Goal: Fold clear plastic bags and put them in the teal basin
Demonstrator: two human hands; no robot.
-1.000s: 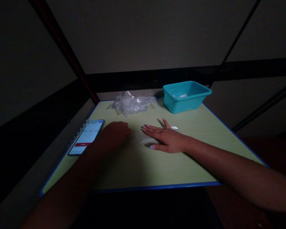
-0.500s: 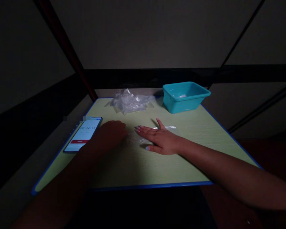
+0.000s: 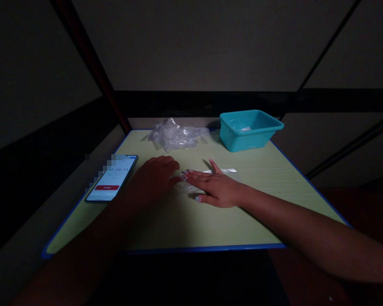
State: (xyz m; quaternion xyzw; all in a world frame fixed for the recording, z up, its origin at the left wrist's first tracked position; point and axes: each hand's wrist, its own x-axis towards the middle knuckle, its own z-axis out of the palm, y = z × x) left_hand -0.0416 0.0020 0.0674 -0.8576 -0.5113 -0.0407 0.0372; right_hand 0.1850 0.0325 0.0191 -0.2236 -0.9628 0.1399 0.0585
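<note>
A clear flat plastic bag [image 3: 189, 188] lies on the light green table [image 3: 230, 229], its shiny edge showing beyond my right hand [image 3: 218, 187]. That hand is laid flat over the bag, palm down, fingers stretched out to the left and thumb apart. My left hand [image 3: 159, 175] is in shadow at the bag's left end. Its thumb and fingers are apart, the thumb tip close to the bag and to my right fingertips. Whether the thumb touches the film, I cannot tell.
A crumpled heap of clear plastic bags [image 3: 175, 135] lies at the table's back. To its right stands a turquoise basin [image 3: 247, 140] with something pale inside. A phone [image 3: 110, 180] showing a timer lies by the left edge. Behind the table is a wall.
My left hand has shifted slightly right, and its thumb and fingers have spread apart from a closed shape. The right hand stays flat on the bag.
</note>
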